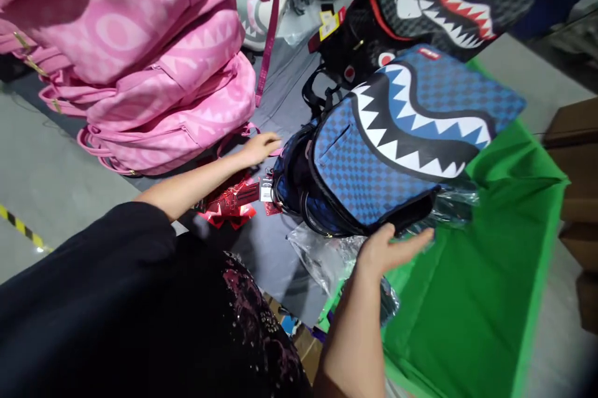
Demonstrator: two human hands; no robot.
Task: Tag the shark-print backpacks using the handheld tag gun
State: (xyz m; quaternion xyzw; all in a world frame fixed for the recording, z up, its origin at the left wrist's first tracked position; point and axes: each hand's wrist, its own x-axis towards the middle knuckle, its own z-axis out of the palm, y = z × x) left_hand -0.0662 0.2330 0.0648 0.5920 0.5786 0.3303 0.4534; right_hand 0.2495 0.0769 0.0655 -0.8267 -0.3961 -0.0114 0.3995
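Observation:
A blue checkered backpack (346, 155) with a jagged shark-mouth print lies in front of me, its front panel flopped out over the edge of a green bin. By its left end is my left hand (261, 147), fingers stretched out; whether they touch the bag I cannot tell. My right hand (390, 250) is open at the bag's lower edge, thumb and fingers apart, palm near the dark gap under the panel. A white tag (266, 190) hangs at the bag's left end. Clear plastic wrap (322, 248) lies below the bag.
Pink backpacks (172, 105) are stacked at the left on the grey-covered table (275, 90). Red shiny packets (228, 203) lie near my left forearm. A black shark-mouth backpack (397, 18) sits at the back. The green bin (467, 286) stands right, with cardboard boxes (577, 161) beyond.

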